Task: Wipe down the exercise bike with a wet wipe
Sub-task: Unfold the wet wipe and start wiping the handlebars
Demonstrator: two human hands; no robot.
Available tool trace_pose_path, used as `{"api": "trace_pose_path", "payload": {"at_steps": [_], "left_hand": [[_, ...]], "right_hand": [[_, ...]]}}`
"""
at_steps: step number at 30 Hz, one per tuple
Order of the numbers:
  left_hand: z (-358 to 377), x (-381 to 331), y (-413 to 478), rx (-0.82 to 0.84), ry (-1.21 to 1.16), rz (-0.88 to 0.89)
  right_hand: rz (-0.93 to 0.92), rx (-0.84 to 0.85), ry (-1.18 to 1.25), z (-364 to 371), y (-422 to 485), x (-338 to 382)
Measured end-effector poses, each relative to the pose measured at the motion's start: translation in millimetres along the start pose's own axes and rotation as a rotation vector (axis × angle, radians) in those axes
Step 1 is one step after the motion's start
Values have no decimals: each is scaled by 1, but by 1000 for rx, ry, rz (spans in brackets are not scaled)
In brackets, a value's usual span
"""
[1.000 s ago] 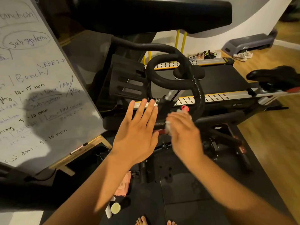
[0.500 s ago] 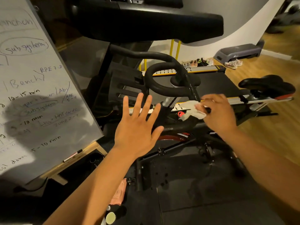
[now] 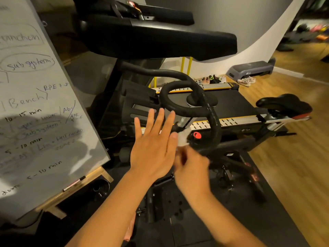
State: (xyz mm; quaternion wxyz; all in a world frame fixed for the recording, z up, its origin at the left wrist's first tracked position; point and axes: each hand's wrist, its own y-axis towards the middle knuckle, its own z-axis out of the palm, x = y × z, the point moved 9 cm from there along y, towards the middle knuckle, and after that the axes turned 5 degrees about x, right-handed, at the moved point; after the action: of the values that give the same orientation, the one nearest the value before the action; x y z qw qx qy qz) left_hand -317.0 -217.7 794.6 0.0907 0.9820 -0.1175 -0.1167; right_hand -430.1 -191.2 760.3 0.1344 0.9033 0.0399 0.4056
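Bike (image 3: 214, 127) runs crosswise, saddle (image 3: 284, 104) rightward, on black mat (image 3: 187, 232); blurred right hand (image 3: 192, 168) holds wipe (image 3: 182, 138), left hand (image 3: 153, 145) flat, fingers straight.

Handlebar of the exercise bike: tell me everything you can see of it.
The handlebar is a black tube, foam-like in look, bent into a closed loop; one arm sweeps up left, another curves down right and shines as if damp. The blurred right hand holds a white wet wipe by its lower end; contact cannot be told.

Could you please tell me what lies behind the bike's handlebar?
A treadmill with yellow-marked side rails, and shoes beyond it. The handlebar hides part of it.
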Motion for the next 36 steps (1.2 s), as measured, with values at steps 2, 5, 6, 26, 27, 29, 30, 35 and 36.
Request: {"api": "trace_pose_path", "payload": {"at_steps": [2, 5, 6, 26, 27, 29, 30, 35, 36], "left_hand": [[-1, 1, 1, 9, -25, -14], [10, -6, -4, 72, 199, 86], [14, -6, -5, 94, 264, 107], [4, 67, -24, 410, 100, -101], [2, 64, -26, 316, 103, -42], [-3, 51, -30, 212, 272, 44], [-4, 45, -32, 201, 378, 57], [9, 16, -42, 221, 602, 172], [7, 17, -44, 222, 595, 165]], "right_hand": [[-67, 120, 91, 17, -4, 19], [-151, 146, -68, -2, 5, 0], [-119, 102, -150, -18, 13, -19], [3, -4, -45, -21, 2, -32], [105, -68, -48, -39, 5, -50], [227, -136, -56, -50, 4, -64], [226, -148, -52, -45, 3, -58], [-51, -75, 106, 21, -15, 12], [-56, -54, 170, 29, -17, 17]]}}
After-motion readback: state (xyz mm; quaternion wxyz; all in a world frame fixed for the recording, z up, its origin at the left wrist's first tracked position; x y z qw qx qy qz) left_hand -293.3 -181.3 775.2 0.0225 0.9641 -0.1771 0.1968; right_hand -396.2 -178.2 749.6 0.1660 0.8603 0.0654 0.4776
